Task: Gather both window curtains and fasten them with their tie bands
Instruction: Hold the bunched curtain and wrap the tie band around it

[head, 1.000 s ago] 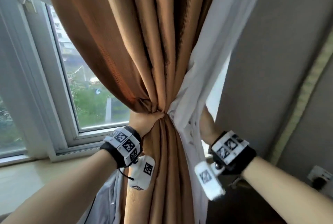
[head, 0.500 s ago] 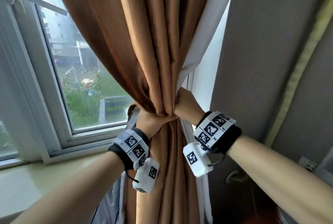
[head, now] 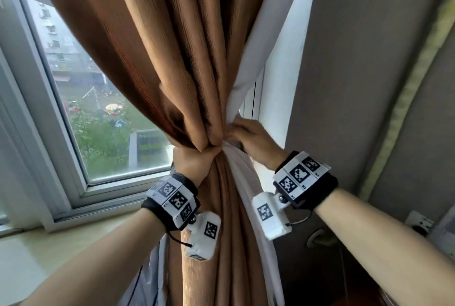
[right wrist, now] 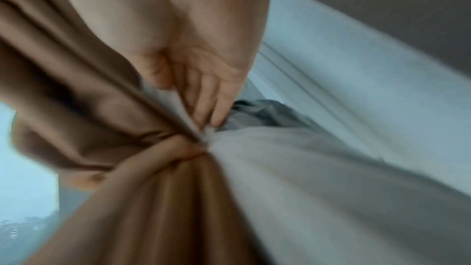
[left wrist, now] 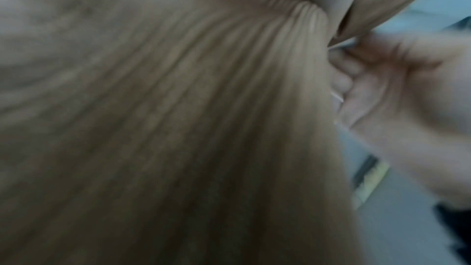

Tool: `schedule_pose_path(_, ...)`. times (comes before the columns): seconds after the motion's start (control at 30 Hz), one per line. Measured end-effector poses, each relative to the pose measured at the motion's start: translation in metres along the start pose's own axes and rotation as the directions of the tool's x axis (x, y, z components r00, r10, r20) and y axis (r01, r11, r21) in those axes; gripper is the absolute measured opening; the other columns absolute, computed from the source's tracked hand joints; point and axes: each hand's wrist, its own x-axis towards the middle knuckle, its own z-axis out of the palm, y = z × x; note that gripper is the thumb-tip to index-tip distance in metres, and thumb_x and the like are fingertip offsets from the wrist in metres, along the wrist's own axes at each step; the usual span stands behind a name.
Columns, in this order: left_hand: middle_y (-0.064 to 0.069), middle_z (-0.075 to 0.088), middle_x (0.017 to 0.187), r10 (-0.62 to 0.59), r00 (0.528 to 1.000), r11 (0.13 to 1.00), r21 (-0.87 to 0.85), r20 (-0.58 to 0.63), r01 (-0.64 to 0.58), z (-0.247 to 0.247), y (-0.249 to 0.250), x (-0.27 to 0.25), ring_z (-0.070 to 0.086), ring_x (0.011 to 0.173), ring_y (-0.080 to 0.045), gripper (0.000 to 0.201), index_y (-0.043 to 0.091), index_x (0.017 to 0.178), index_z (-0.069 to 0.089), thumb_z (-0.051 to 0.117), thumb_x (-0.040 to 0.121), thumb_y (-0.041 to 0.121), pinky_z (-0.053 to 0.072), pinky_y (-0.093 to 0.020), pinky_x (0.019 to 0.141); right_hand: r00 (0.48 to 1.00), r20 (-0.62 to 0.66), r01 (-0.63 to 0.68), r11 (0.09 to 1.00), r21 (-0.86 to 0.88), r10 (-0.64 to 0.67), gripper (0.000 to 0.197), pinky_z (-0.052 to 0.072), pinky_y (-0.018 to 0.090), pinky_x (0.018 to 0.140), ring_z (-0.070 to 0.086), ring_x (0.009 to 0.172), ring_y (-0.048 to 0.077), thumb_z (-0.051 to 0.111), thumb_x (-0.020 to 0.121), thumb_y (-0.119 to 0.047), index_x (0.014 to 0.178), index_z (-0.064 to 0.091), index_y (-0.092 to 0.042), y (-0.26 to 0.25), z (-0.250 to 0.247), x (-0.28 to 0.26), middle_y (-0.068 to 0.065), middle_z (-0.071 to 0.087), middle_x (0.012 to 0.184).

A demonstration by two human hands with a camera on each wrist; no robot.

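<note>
The brown curtain [head: 172, 59] is bunched into a narrow waist in the middle of the head view. My left hand [head: 194, 160] grips that waist from the left, fingers wrapped round the folds [left wrist: 178, 108]. The white curtain [head: 278, 42] hangs along the bundle's right side. My right hand [head: 248, 138] pinches the white cloth [right wrist: 305, 168] at the same waist, fingertips [right wrist: 211, 112] close to the left hand's fingers [right wrist: 163, 154]. A crumpled grey piece of cloth [right wrist: 257, 112] lies just behind the right fingers; I cannot tell what it is.
The window pane [head: 98, 121] and its white frame [head: 81, 182] are at the left, with a pale sill [head: 37, 251] below. A grey wall [head: 357, 84] stands close on the right, with a wall socket [head: 418, 222] low down.
My right hand has risen from lower down behind the white curtain to the waist of the bundle beside the left hand. The white cloth is now drawn in against the brown folds.
</note>
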Motion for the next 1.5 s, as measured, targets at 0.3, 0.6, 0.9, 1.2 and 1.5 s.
schedule_pose_path(0.3,0.016,0.064,0.092,0.016,0.996,0.996,-0.088,0.09,-0.008,-0.023,-0.002,-0.005,0.062,0.091,-0.003,0.041,0.032,0.085,0.061,0.082,0.066,0.002,0.046,-0.015,0.082,0.969,0.002,-0.245,0.961,0.129,0.247,0.037,0.038,0.015,0.066,0.05,0.07,0.0,0.06,0.084,-0.044,0.109,0.056,-0.017,0.048,-0.022,0.027,-0.005,0.055,0.085)
schedule_pose_path(0.6,0.012,0.067,0.097,-0.112,0.979,0.993,-0.026,0.17,0.118,-0.039,0.002,0.007,0.063,0.095,-0.002,0.036,0.031,0.09,0.065,0.086,0.064,0.019,0.048,-0.022,0.087,0.974,-0.019,0.221,0.967,-0.125,-0.225,0.022,0.035,0.012,0.064,0.045,0.066,0.0,0.039,0.075,-0.008,0.086,0.058,-0.004,0.041,0.04,-0.022,-0.004,0.05,0.076)
schedule_pose_path(0.9,0.014,0.067,0.091,-0.032,0.977,0.992,-0.115,0.209,0.057,-0.03,0.013,-0.01,0.062,0.081,0.014,0.031,0.018,0.088,0.068,0.083,0.064,0.007,0.047,-0.004,0.077,0.981,0.01,0.195,0.976,-0.093,-0.195,0.039,0.034,-0.002,0.086,0.052,0.108,0.014,0.041,0.085,0.002,0.12,0.057,-0.001,0.041,0.051,-0.024,0.015,0.056,0.116)
schedule_pose_path(1.2,-0.003,0.073,0.095,-0.109,0.994,0.988,0.115,0.016,0.106,-0.007,0.013,0.004,0.066,0.09,-0.014,0.039,0.017,0.087,0.074,0.087,0.058,0.038,0.051,-0.025,0.081,0.999,-0.021,0.023,0.988,-0.151,-0.027,0.025,0.046,0.04,0.089,0.059,0.096,0.023,0.042,0.092,-0.001,0.105,0.063,-0.004,0.054,0.042,-0.025,0.015,0.067,0.102)
schedule_pose_path(1.5,-0.001,0.073,0.094,-0.076,0.994,0.996,0.046,-0.081,0.08,-0.014,0.006,0.006,0.068,0.094,-0.02,0.038,0.034,0.072,0.065,0.079,0.041,0.049,0.055,-0.041,0.087,0.998,0.068,-0.017,0.993,0.115,0.009,0.036,0.048,0.018,0.083,0.061,0.074,-0.005,0.044,0.089,0.013,0.11,0.06,-0.012,0.046,0.018,-0.014,0.004,0.064,0.094)
